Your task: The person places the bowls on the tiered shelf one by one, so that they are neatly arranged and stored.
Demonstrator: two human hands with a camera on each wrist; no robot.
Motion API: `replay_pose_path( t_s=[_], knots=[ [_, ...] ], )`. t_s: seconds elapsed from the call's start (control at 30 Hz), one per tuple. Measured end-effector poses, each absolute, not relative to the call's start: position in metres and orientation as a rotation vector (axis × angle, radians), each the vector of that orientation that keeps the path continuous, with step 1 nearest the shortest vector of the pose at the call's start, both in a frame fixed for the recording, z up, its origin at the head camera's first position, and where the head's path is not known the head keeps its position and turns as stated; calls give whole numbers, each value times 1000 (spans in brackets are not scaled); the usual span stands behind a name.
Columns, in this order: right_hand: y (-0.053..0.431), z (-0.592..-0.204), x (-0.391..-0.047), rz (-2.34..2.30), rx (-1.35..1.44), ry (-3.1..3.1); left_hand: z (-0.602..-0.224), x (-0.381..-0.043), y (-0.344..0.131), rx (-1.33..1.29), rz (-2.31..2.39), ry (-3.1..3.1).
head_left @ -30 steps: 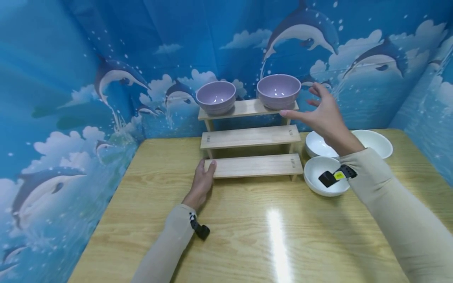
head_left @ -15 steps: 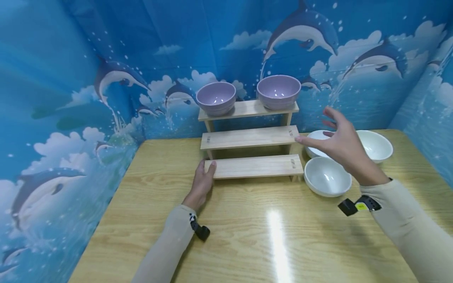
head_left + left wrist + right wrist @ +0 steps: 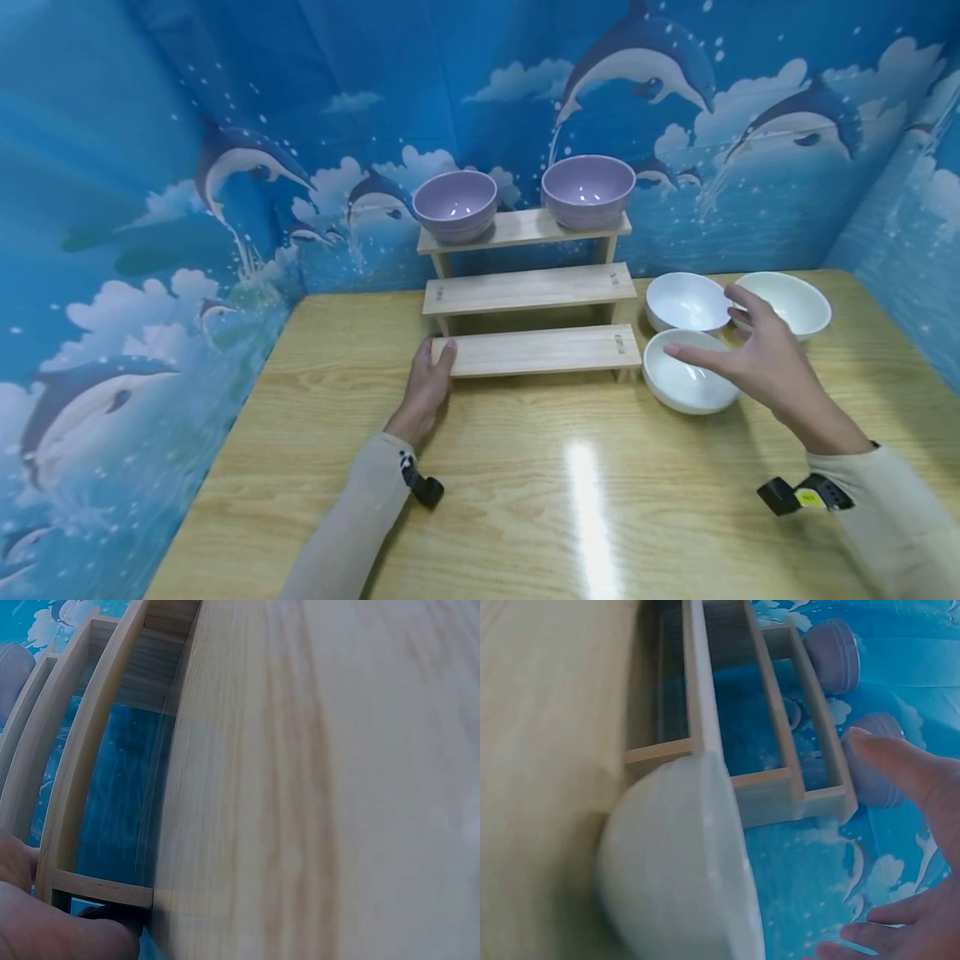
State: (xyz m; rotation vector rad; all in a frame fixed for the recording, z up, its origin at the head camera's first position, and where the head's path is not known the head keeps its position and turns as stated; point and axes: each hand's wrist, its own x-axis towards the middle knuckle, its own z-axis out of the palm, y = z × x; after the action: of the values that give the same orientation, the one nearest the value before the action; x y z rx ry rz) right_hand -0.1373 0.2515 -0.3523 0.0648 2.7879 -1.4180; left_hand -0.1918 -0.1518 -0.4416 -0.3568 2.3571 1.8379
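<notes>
My left hand [image 3: 425, 387] grips the left end of the lowest step of a three-tier wooden display stand [image 3: 536, 352], thumb on top of the board. In the left wrist view, the fingers [image 3: 67, 930] wrap that end. Two purple bowls, one on the left [image 3: 453, 218] and one on the right [image 3: 588, 200], stand upright on the top step. My right hand [image 3: 772, 371] hovers with thumb and fingers spread, holding nothing. It overlaps the front white bowl [image 3: 678, 387] in the head view; in the right wrist view that bowl [image 3: 671, 862] stands beside the stand.
Behind the front bowl are two more white bowls, one near the stand [image 3: 678, 304] and one farther right [image 3: 798, 304]. Everything stands on a wood-grain table [image 3: 495, 492]. A blue dolphin-print curtain [image 3: 390, 92] encloses the back and sides.
My right hand has come down and to the right, from beside the right purple bowl to over the white bowls, fingers spread. The left hand keeps its grip on the stand.
</notes>
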Motion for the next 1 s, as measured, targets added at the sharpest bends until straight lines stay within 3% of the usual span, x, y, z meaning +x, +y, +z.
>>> replay_pose_path(
  t_s=[1.0],
  knots=[
    [264, -397, -113, -1303, 50, 2821, -442, -191, -153, -343, 1818, 2359]
  ],
)
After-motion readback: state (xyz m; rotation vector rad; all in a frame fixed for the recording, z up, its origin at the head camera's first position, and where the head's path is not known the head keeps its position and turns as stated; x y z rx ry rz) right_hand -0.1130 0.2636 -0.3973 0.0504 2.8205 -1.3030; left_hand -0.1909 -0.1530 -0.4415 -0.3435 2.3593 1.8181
